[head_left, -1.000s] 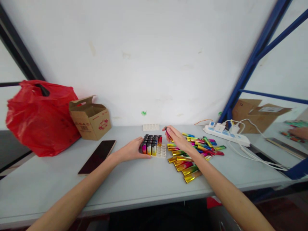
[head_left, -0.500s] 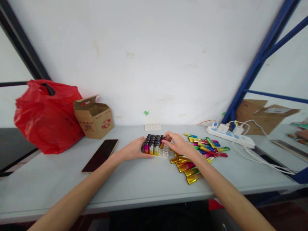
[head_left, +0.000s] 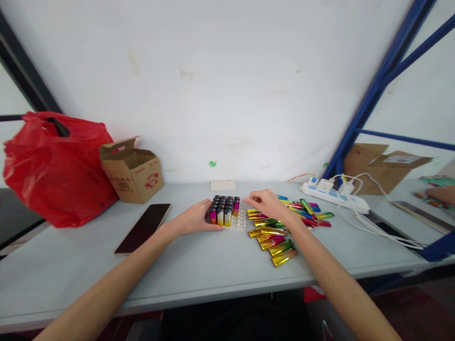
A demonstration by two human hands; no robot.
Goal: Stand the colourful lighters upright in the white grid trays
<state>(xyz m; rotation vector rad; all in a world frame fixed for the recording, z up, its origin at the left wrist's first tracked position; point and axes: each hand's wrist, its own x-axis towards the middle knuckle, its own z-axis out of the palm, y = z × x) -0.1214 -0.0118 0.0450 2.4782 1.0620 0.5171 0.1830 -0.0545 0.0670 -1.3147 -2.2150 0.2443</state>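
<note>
On the grey table (head_left: 199,272), loose lighters (head_left: 284,257) lie flat, mostly crosswise, beside and rightward of the right hand (head_left: 269,204), whose fingers are curled, any grip being indeterminable, while the left hand (head_left: 193,219) clasps, between parted thumb and fingers, the white tray (head_left: 241,223) bearing upright lighters (head_left: 221,216), left of the right hand.

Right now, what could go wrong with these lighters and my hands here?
The left hand cups the side of the upright lighters; too firm a push might tip some or shift the white tray under them. The right hand is at the loose pile, so a sideways sweep could scatter it.
</note>
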